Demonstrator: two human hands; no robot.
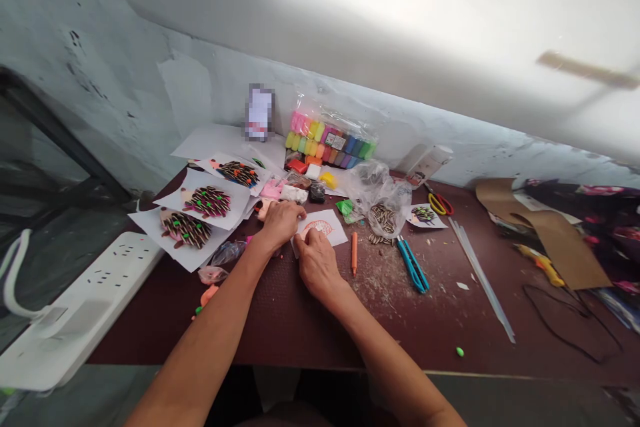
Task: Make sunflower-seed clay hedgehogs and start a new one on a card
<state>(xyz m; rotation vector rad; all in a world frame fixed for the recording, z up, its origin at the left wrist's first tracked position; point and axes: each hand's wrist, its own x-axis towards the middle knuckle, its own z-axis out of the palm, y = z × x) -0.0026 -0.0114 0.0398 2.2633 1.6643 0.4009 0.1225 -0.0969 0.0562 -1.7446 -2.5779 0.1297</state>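
A white paper card (339,227) lies flat on the brown table, with an orange outlined shape (324,225) drawn on it and pale material inside the outline. My left hand (284,221) is at the card's upper left edge, fingers bent and close together; what is under them is hidden. Over the card's lower left part, my right hand (318,263) has its fingers drawn together, and anything between the tips is too small to make out. To the right of the card lie an orange marker (355,255) and a clear bag (395,203) of striped sunflower seeds (383,219), some spilled out.
Seed-covered hedgehog pictures (207,201) on paper lie at left, beside a white power strip (107,280). Coloured clay packs (327,140) lean on the wall. A blue utility knife (413,267), scissors (440,203), glue sticks (483,280) and a glue gun (543,265) are to the right.
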